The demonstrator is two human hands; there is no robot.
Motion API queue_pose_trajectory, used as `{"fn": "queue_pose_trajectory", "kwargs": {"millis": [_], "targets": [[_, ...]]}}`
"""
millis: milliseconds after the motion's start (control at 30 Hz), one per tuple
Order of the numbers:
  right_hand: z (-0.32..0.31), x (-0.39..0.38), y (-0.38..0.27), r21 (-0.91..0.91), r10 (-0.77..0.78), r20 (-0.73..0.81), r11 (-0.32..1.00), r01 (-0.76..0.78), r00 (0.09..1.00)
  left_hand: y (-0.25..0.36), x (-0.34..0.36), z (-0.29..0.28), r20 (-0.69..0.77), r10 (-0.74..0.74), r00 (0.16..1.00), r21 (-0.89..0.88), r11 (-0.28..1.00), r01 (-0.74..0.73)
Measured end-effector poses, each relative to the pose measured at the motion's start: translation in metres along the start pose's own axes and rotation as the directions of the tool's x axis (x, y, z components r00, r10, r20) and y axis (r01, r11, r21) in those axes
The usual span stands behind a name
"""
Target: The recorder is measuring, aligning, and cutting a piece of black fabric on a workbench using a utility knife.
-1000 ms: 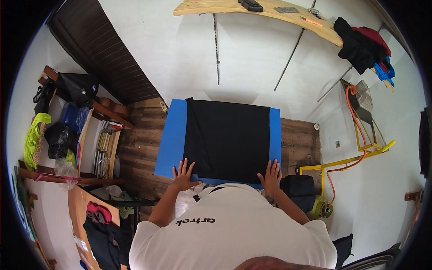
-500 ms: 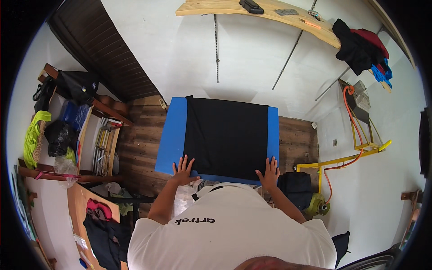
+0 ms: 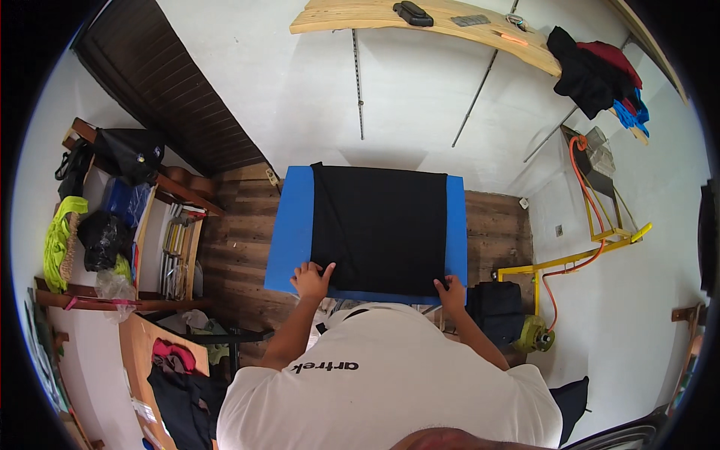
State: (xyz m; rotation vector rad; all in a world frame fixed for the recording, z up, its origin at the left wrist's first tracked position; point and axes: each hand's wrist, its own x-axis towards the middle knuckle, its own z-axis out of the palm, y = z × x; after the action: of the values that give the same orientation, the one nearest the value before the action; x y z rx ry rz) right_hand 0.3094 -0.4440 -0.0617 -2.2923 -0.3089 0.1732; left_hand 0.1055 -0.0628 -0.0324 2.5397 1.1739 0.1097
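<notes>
A piece of black cloth (image 3: 382, 225) lies spread over a blue tabletop (image 3: 289, 232), with blue showing along its left, right and near edges. A long crease runs down its left part. My left hand (image 3: 311, 280) is at the cloth's near left corner, fingers curled in and thumb on the fabric. At the near right corner my right hand (image 3: 451, 291) pinches the cloth edge between thumb and fingers. The exact grip of the left fingertips is partly hidden by the hand itself.
A wooden shelf (image 3: 450, 19) on the far wall holds small items and hanging clothes (image 3: 596, 75). On the left stand a rack with bags (image 3: 105, 236) and a side table (image 3: 135, 352). A yellow metal frame (image 3: 577, 262) with an orange hose is at right.
Both hands were flat with fingers spread at the cloth's near corners. Now their fingers have curled in on the cloth. My left hand has shifted slightly to the right.
</notes>
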Motion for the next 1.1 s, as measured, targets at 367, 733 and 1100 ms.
{"fn": "queue_pose_trajectory", "kwargs": {"millis": [367,733,1100], "targets": [[-0.036,0.028,-0.038,0.201,0.068,-0.135,0.979,-0.040,0.988,-0.065,0.073,-0.042,0.250,-0.288,0.925,-0.957,0.070,0.280],[-0.036,0.017,-0.021,0.047,0.583,0.156,0.802,-0.596,0.797,-0.106,0.043,-0.060,0.623,-0.163,0.765,-0.521,0.643,0.561],[-0.123,0.114,-0.171,0.691,0.183,-0.235,0.722,0.032,0.955,-0.035,0.147,-0.222,0.143,0.285,0.948,-0.971,0.224,0.079]]}}
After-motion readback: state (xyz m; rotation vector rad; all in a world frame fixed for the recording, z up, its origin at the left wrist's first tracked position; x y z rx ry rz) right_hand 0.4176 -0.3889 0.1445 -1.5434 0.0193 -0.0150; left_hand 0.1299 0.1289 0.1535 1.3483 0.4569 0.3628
